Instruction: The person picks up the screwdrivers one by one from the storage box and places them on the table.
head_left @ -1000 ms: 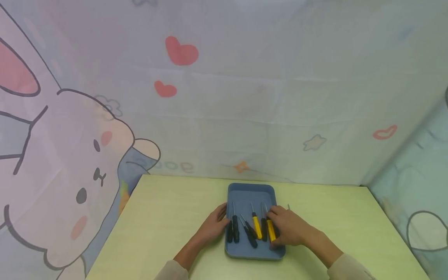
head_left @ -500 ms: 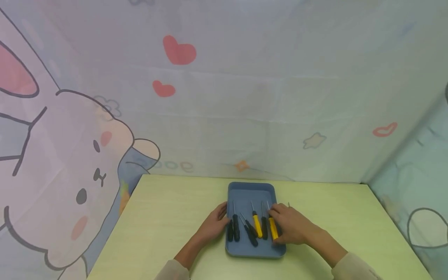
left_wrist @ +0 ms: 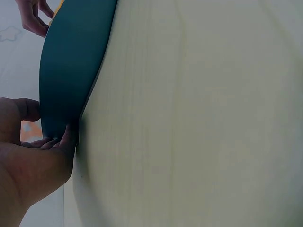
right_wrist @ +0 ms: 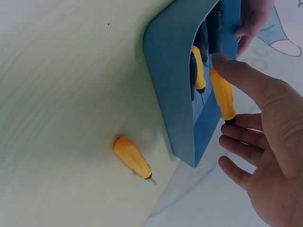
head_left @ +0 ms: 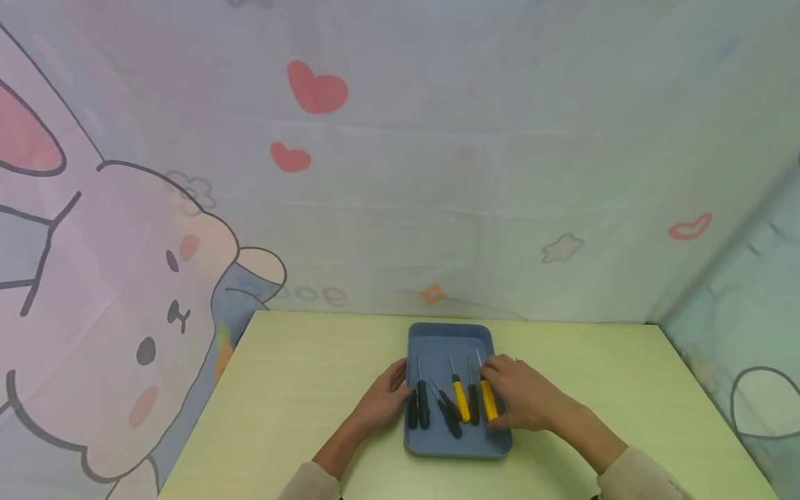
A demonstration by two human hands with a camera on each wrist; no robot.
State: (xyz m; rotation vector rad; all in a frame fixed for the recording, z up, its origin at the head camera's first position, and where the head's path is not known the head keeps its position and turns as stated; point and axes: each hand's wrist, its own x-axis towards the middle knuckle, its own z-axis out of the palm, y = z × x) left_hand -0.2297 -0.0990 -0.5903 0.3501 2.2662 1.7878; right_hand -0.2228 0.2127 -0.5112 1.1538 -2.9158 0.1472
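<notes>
My left hand (head_left: 381,397) holds the left wall of a blue-grey tray (head_left: 459,448); in the left wrist view its thumb meets the rim and its fingers press the outer wall. My right hand (head_left: 525,394) reaches over the tray's right side and pinches a yellow screwdriver (right_wrist: 222,97), thumb near the handle's butt and fingertips near its dark collar. Its shaft points toward the far end of the tray. Left of it in the tray lie another yellow screwdriver (head_left: 461,401) and several black screwdrivers (head_left: 423,410), mostly with shafts pointing away.
One more yellow screwdriver (right_wrist: 132,158) lies on the pale wooden table (head_left: 312,361) just right of the tray, mostly hidden under my right hand in the head view. A printed cloth backdrop (head_left: 437,208) hangs along the table's back edge.
The yellow screwdriver in my right hand has shifted slightly right and away within the tray, the hand moving with it. My left hand stays at the tray's wall.
</notes>
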